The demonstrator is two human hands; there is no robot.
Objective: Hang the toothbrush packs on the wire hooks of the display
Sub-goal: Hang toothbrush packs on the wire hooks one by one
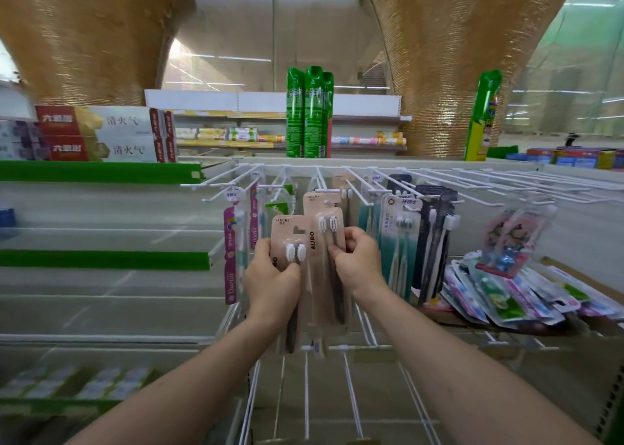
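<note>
My left hand (271,281) grips a beige toothbrush pack (287,232) held upright in front of the display. My right hand (359,257) pinches a second beige pack (319,222), raised higher, its top tab close to the tip of a white wire hook (322,183); whether the tab is on the hook I cannot tell. Several packs hang on the hook row: pink ones (231,252) to the left, teal (400,235) and black (435,235) ones to the right.
A heap of loose toothbrush packs (506,296) lies on a cardboard sheet at right. Bare wire hooks (540,188) stretch to the right. Green spray cans (309,114) and toothpaste boxes (101,134) stand on the top shelf. A lower hook row (344,360) juts out below my hands.
</note>
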